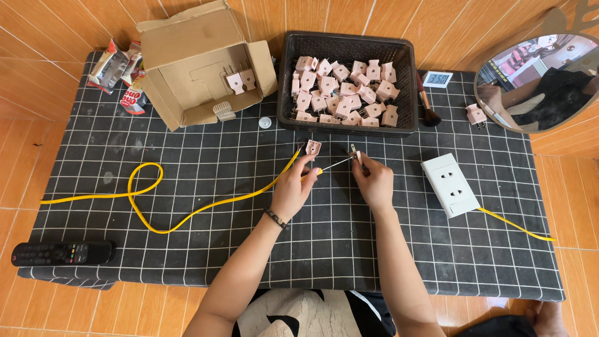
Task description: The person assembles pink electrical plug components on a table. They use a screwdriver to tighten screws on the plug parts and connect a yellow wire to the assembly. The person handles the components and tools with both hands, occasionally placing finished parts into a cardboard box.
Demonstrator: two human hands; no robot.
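My left hand [292, 187] grips a thin screwdriver [329, 165] with a yellow handle; its shaft points right toward a small plug part [356, 153] pinched in my right hand [375, 182]. Just above my left fingers lies a pink plug shell [312, 147] at the end of a yellow cable [187, 206] that loops away to the left across the black grid cloth [187, 150]. Behind my hands stands a black basket [347, 128] holding several pink plugs.
An open cardboard box [193, 62] with two pink plugs sits back left, snack wrappers [118, 68] beside it. A white socket block [450, 185] with a yellow lead lies right. A round mirror [540, 81], a brush [426, 103], a small digital display [438, 79] and a remote [62, 253] are also here.
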